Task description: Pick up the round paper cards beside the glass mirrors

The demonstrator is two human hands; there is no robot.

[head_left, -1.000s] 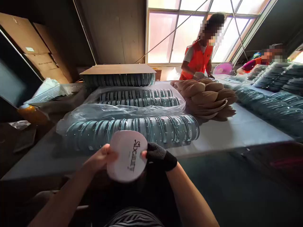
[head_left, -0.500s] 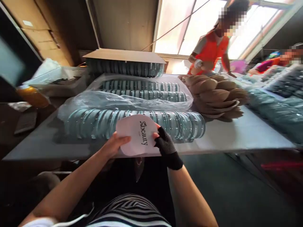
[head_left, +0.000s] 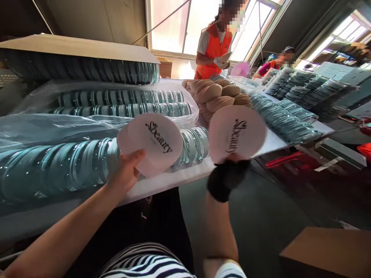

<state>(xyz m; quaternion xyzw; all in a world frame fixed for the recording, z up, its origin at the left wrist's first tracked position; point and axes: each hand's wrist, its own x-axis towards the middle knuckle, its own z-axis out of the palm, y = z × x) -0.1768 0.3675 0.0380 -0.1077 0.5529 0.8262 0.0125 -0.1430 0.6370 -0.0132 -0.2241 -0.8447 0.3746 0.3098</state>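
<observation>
My left hand (head_left: pixel 126 170) is closed on a rounded white card (head_left: pixel 166 154) with "beauty" printed in black, its thumb lying over the front. A second rounded card (head_left: pixel 252 131) with the same print stands raised in my right hand (head_left: pixel 232 173), which wears a black fingerless glove. Those right fingers are mostly hidden and blurred. Below and behind the left card runs a long row of nested clear plastic pieces (head_left: pixel 66 162) on the white table (head_left: pixel 188 173). Beyond the right card lies a heap of tan rounded pieces (head_left: pixel 208 92).
Two more clear rows (head_left: pixel 121 96) lie in a plastic bag (head_left: pixel 72 119), behind them a cardboard-topped row (head_left: pixel 87 71). A co-worker in an orange vest (head_left: pixel 213 50) stands across the table. Stacked clear pieces (head_left: pixel 290 116) are at right, a cardboard box (head_left: pixel 327 247) lower right.
Both hands were on one card shape; now they are apart with a card in each, the right hand having moved right and up. The view has turned right.
</observation>
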